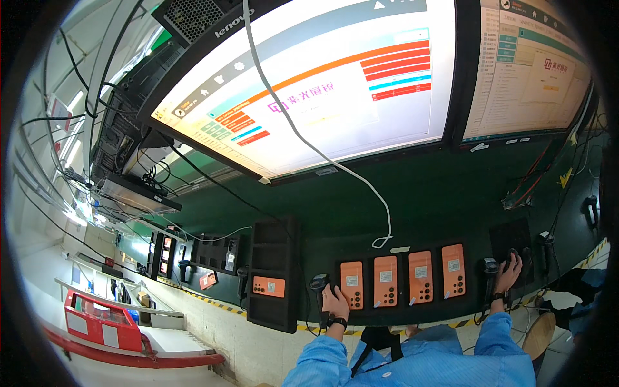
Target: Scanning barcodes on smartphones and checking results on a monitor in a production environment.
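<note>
My left hand (336,304) lies with its fingers stretched out between a black handheld scanner (319,282) and the leftmost orange phone (352,284); whether it touches either cannot be made out. Three more phones, (385,281) in the same orange, lie to the right on a black tray (400,314), backs up in a row. At the right, my right hand (509,272) rests over a dark computer mouse (525,255) on a black mouse pad (507,235), the mouse largely covered. Close to its left side is another handheld scanner (489,268).
Left of me, a black foam tray (261,316) holds one orange phone (268,287). Two monitors, one large (361,142) and one at the right (529,122), stand behind the bench. A white cable (303,138) hangs before the large one. A red box (102,320) stands far left.
</note>
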`<action>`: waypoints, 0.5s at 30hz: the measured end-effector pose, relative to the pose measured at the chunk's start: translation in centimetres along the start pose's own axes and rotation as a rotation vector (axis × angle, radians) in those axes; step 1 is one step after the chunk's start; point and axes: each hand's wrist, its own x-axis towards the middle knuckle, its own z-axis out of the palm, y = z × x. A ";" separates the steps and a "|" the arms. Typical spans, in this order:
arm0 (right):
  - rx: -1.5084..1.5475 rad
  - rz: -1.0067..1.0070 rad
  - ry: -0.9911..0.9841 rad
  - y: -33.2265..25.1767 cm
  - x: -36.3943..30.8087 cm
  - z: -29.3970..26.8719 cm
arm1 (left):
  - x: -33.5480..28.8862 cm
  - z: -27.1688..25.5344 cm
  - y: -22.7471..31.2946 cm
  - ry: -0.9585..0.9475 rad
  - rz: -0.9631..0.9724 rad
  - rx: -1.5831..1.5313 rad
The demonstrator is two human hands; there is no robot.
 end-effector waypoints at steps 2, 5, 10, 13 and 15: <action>0.009 0.018 -0.010 0.1 0.0 0.1 | 0.0 0.0 0.0 0.003 0.010 -0.001; 0.046 0.006 0.010 0.1 0.1 0.2 | 0.0 0.2 -0.2 0.004 0.006 -0.011; 0.066 0.018 0.031 -0.2 0.3 -0.1 | 0.1 0.3 -0.2 -0.025 0.013 -0.001; 0.048 0.022 0.032 -0.3 0.3 -0.1 | 0.0 0.3 -0.2 0.073 0.135 -0.004; 0.071 0.001 0.034 -0.1 0.3 0.1 | -0.1 0.2 -0.3 0.053 0.108 -0.024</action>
